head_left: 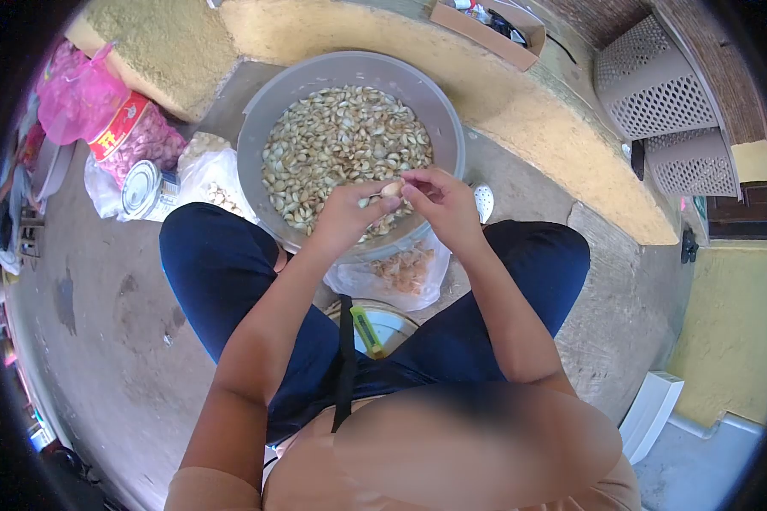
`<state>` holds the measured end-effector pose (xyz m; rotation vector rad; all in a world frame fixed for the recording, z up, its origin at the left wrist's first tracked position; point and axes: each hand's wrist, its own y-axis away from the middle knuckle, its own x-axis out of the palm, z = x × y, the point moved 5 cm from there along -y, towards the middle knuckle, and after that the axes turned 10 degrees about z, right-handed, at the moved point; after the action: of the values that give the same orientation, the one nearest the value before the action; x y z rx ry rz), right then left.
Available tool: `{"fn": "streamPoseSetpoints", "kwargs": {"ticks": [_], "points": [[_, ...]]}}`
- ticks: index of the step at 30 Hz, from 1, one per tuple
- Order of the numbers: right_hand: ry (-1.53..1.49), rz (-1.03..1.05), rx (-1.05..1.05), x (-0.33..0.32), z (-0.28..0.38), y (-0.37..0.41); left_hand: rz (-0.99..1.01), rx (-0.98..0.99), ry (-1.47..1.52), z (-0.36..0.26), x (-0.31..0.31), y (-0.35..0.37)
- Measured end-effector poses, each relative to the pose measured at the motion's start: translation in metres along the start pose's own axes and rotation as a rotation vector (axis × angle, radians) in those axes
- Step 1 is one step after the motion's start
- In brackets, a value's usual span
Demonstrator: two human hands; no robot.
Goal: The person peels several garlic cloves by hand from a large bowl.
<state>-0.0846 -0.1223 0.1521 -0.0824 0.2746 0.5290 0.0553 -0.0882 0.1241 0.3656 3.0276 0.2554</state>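
Note:
Over the near rim of a wide grey basin (251, 153), both hands meet at a pale garlic clove (392, 190). My left hand (349, 213) pinches the clove between its thumb and fingers. From the other side, my right hand (446, 207) is closed with thumb and fingertips at the clove's edge; whether it grips loose skin there is too small to tell. Many garlic cloves (341, 136) fill the basin below. A plastic bag with papery garlic skins (405, 268) lies under the near rim, between my legs.
Pink mesh sacks (141, 140), a tin can (141, 189) and a white bag of cloves (222, 192) stand at left. A perforated ladle (483, 203) is right of the basin. A yellow-green box cutter (367, 332) lies near my lap. A low yellow wall (554, 145) curves behind.

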Motion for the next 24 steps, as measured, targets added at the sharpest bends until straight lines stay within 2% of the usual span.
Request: {"fn": "streamPoseSetpoints", "kwargs": {"ticks": [6,10,16,18,21,24], "points": [[0.172,-0.119,-0.098,0.007,-0.003,-0.001,-0.075,0.148,-0.174,0.003,0.001,-0.001],[0.265,-0.169,-0.114,0.013,-0.001,-0.002,-0.105,0.138,-0.225,0.001,0.004,0.002],[0.197,-0.22,-0.131,0.013,-0.007,-0.005,-0.135,0.182,-0.229,-0.004,0.003,0.004],[0.126,-0.184,-0.055,0.012,-0.012,-0.007,-0.149,0.182,-0.206,-0.003,0.003,0.005],[-0.021,-0.151,0.007,0.01,-0.019,-0.01,-0.08,-0.069,-0.096,0.003,-0.002,0.002],[-0.124,-0.135,-0.019,0.008,-0.014,-0.009,-0.055,-0.117,0.135,0.003,-0.001,0.002]]}}
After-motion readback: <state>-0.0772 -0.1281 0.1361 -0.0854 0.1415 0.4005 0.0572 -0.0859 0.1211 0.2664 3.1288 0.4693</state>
